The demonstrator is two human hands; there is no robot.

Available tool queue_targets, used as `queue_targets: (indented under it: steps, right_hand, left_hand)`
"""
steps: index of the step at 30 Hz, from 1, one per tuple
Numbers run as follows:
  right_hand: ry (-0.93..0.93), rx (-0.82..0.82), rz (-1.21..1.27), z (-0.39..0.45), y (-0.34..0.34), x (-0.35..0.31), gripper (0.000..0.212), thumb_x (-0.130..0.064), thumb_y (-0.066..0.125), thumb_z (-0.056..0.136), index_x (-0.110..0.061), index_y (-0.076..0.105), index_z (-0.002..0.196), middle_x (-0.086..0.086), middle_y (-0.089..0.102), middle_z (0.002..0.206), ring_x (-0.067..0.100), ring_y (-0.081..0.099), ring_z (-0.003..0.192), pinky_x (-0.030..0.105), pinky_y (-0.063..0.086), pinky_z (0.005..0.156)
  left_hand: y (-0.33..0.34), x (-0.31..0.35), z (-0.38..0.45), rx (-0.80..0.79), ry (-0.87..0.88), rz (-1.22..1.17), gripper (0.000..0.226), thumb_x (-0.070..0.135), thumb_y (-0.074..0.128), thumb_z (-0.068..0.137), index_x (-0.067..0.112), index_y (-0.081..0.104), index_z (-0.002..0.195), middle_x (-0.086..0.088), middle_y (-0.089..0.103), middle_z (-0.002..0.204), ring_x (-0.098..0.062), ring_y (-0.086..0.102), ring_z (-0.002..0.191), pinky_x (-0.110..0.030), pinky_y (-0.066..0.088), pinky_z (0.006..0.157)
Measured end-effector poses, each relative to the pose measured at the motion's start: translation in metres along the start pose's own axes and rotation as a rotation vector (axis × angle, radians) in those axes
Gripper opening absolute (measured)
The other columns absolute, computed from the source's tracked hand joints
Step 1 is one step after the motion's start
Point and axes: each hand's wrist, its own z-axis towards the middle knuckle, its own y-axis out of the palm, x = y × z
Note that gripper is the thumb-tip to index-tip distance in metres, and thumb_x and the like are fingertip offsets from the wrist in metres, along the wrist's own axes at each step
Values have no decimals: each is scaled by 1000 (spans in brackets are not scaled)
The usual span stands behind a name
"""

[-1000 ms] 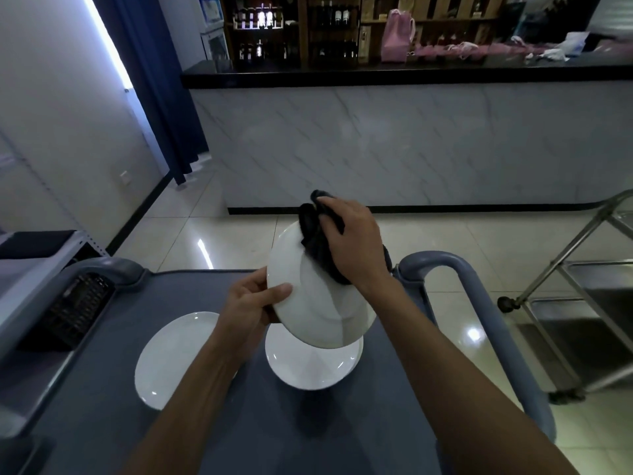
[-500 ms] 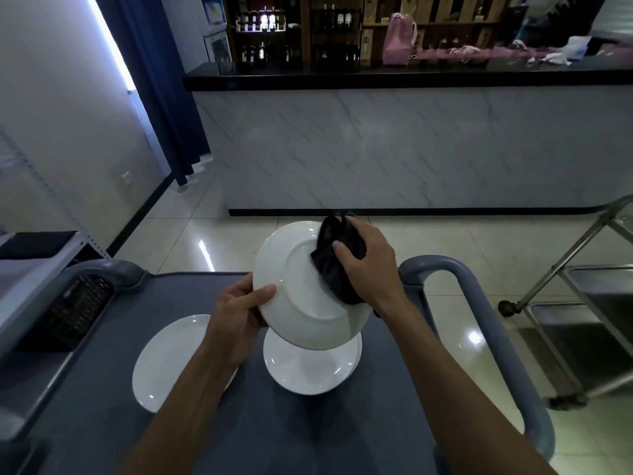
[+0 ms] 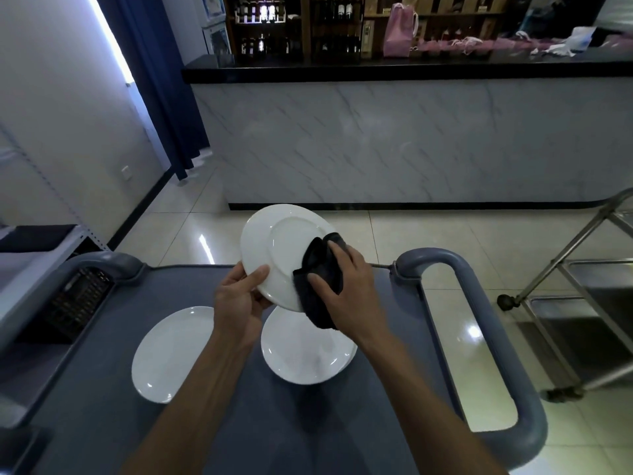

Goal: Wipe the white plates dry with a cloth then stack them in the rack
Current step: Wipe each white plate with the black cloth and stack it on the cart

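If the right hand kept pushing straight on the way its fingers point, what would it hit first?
The dark cloth under its fingers, then the held plate behind it. The right hand presses there already; beyond the plate, depth is unclear.

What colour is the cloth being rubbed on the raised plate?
Black, or very dark; the cloth shows in the head view, against the white plate.

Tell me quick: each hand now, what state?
Left hand: grips the plate by its rim.
Right hand: presses the cloth on it.

Glossy white glazed plates (image 3: 287, 248), a soft matt black cloth (image 3: 320, 289), a matt grey plastic cart top (image 3: 102, 389); at three o'clock, a brushed-metal trolley (image 3: 582, 303) on shiny floor tiles (image 3: 428, 231).
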Motion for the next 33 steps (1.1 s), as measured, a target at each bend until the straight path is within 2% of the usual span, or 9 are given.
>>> queue_targets:
  steps: [7,13,17,20,22,25,26,28,33]
  right_hand:
    - [-9,-115,-4,-24,12,5,72,-37,71,89,-29,37,152,-4,31,157,18,29,141,31,28,117]
    - [-17,-129,4,-29,10,14,65,-20,71,87,-26,47,147,-4,39,151,17,35,139,38,32,117]
    - [-46,-113,-35,-29,5,21,61,-9,68,85,-20,54,143,-1,47,145,22,44,133,41,38,112]
    - [-45,-84,-61,-31,-2,28,60,-3,66,83,-18,56,141,2,51,143,25,48,129,41,41,109]
    - [-45,-25,-72,-32,-8,32,60,-1,67,82,-17,58,139,2,53,140,24,49,126,34,40,109]
    - [-55,29,-95,-30,-18,35,59,-1,69,83,-16,58,139,3,54,138,23,49,125,26,37,107]
    - [-56,32,-99,-30,-22,36,59,-1,69,83,-16,58,139,2,54,138,21,48,125,21,35,107]
    - [-57,55,-89,-29,-28,37,59,-2,70,83,-16,59,138,1,54,138,17,48,124,8,28,103]
    - [-50,105,-36,-33,-42,39,58,-3,72,81,-18,61,136,-2,55,138,10,48,125,8,29,105]
  left_hand:
    - [0,-4,2,86,25,74,28,-1,61,90,9,69,115,-9,77,102,-23,74,86,-37,61,66]
    - [-3,-12,6,103,-7,89,27,0,63,89,10,70,113,-7,76,101,-21,72,85,-42,62,77]
    - [-7,-14,10,113,-29,126,25,0,63,90,9,71,112,-6,76,97,-21,72,82,-39,62,69]
    - [-11,-15,12,117,17,209,25,0,65,89,9,71,112,-4,77,95,-20,72,82,-35,60,63]
    - [-14,-16,12,112,119,337,26,0,68,88,16,73,107,1,78,95,-17,73,84,-34,61,64]
    - [-16,-19,10,67,377,738,27,3,75,85,28,75,94,14,77,85,-9,73,79,-30,61,69]
    - [-18,-20,10,45,455,889,22,5,76,84,25,76,93,13,76,81,-12,73,77,-32,61,68]
    - [-21,-21,9,-12,605,1168,8,10,76,84,12,76,92,0,74,77,-25,70,72,-40,58,63]
    - [-32,-31,2,-286,846,1556,11,4,72,85,11,75,94,-8,66,63,-36,58,52,-40,50,48]
